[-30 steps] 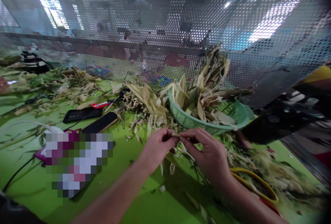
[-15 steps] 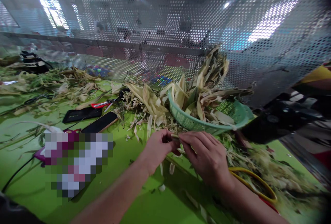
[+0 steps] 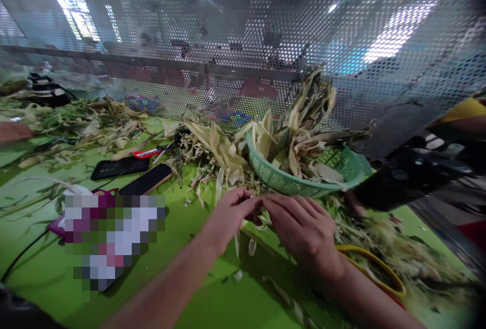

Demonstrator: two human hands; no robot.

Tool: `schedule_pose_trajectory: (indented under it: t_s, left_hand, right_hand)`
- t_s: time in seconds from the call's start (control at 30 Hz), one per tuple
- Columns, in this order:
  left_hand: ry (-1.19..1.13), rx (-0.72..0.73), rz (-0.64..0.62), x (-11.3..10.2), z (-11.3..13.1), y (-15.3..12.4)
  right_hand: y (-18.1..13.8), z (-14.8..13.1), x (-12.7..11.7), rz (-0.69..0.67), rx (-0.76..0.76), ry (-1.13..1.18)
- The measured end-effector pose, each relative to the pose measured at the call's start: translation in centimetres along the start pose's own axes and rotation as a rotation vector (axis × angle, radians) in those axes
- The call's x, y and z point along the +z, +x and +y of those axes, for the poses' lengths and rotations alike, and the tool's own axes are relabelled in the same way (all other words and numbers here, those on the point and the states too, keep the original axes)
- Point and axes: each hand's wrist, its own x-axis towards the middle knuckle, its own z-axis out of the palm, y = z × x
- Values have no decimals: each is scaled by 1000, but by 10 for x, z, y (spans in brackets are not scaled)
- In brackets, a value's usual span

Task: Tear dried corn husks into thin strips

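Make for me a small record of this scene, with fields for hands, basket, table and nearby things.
Hands: left hand and right hand, fingertips close together
Grip: anything pinched is hidden
Basket: green basket beyond the hands, holding dry husks
Table: green table, plant scraps strewn
Left side: red cutter-like tool
Right side: yellow loop near right forearm

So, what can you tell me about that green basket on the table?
The basket is pale green, wide and shallow, with lattice walls and a thicker rim; it looks like plastic. It sits upright on the green table, beyond the left hand and right hand, before a perforated screen. Dry, leafy husks lie in it, some poking above its rim; lattice shows inside towards the right. A dark object stands close at right; whether they touch is unclear.
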Motion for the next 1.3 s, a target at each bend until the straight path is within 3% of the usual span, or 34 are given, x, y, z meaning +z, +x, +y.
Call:
schedule_pose_trajectory:
  t_s: [0.1, 0.27, 0.33, 0.57, 0.97, 1.17, 1.3]
  left_hand:
    - [8, 30, -5, -2, -2, 2]
    - [102, 99, -38, -6, -2, 3]
    - [134, 109, -40, -6, 0, 2]
    - [105, 78, -43, -3, 0, 1]
    - [49, -6, 23, 0, -1, 1]
    - [17, 24, 19, -1, 2, -1]
    - [-2, 40, 41, -3, 3, 0]
  right_hand:
    - [4, -2, 0, 18, 108, 134]
    - [12, -1, -3, 10, 482, 474]
    - [13, 0, -3, -13, 530, 519]
    - [10, -3, 0, 34, 402, 354]
    - [2, -2, -4, 11, 35, -22]
    - [2, -2, -5, -22, -18, -48]
    - [7, -4, -3, 15, 130, 108]
